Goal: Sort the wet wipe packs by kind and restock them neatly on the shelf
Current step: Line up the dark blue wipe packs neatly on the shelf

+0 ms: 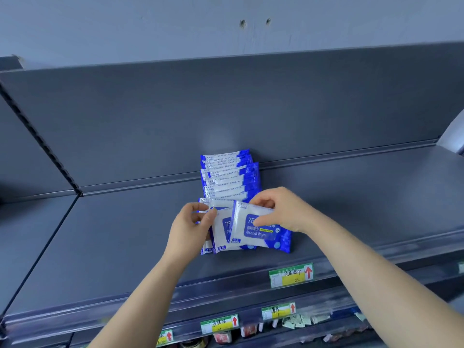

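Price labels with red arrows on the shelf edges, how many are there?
4 green-and-yellow paper price labels: one on the front edge of the grey metal shelf, three on lower rails, at right, middle and left. A cropped label at the far right may be another.

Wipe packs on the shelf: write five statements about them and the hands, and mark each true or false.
1. The right hand holds the front pack. True.
2. The left hand is clear of all packs. False: it pinches the second pack, just behind the front one.
3. The row of packs runs back toward the rear of the shelf. True.
4. The packs are red and yellow. False: they are blue and white.
5. The price tag on the shelf edge shows a red arrow. True.
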`<move>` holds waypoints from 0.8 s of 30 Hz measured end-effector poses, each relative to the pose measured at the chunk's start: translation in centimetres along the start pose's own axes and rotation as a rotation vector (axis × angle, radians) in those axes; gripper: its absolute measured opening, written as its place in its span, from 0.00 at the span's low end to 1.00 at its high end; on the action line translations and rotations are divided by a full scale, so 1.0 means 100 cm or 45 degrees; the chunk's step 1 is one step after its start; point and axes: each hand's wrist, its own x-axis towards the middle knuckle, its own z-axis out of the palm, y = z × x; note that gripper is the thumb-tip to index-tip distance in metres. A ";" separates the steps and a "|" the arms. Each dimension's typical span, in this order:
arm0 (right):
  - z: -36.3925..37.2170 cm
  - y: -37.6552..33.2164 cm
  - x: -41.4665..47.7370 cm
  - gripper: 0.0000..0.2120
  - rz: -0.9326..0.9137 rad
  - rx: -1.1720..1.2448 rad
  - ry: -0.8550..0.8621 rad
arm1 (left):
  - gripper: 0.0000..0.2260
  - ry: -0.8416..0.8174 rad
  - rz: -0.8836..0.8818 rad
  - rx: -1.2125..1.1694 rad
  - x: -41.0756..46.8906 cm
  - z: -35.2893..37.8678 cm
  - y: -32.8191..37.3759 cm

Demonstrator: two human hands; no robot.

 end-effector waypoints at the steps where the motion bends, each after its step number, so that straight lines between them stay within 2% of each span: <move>1: 0.004 -0.004 0.003 0.17 -0.048 -0.139 0.000 | 0.12 -0.047 -0.030 -0.089 -0.003 -0.001 -0.001; 3: 0.012 -0.010 0.007 0.23 -0.133 -0.304 -0.023 | 0.19 -0.125 -0.023 -0.126 -0.009 -0.002 -0.002; 5: 0.020 -0.012 0.010 0.29 -0.170 -0.379 -0.029 | 0.26 -0.077 0.081 0.114 -0.013 -0.001 -0.006; 7: 0.024 -0.012 0.010 0.28 -0.162 -0.436 -0.002 | 0.32 0.031 0.195 0.389 -0.014 -0.001 -0.011; 9: 0.023 -0.008 0.007 0.25 -0.116 -0.442 0.025 | 0.35 -0.017 0.203 0.462 -0.014 -0.004 -0.016; 12: 0.022 0.002 0.001 0.26 -0.091 -0.388 0.031 | 0.34 -0.157 0.117 0.446 -0.018 -0.006 -0.020; 18: 0.007 0.023 -0.017 0.44 0.103 -0.069 -0.126 | 0.28 -0.128 0.064 0.366 -0.018 -0.008 -0.023; 24: 0.011 0.020 -0.004 0.51 0.204 0.236 0.127 | 0.31 -0.217 0.197 0.181 -0.017 0.007 -0.028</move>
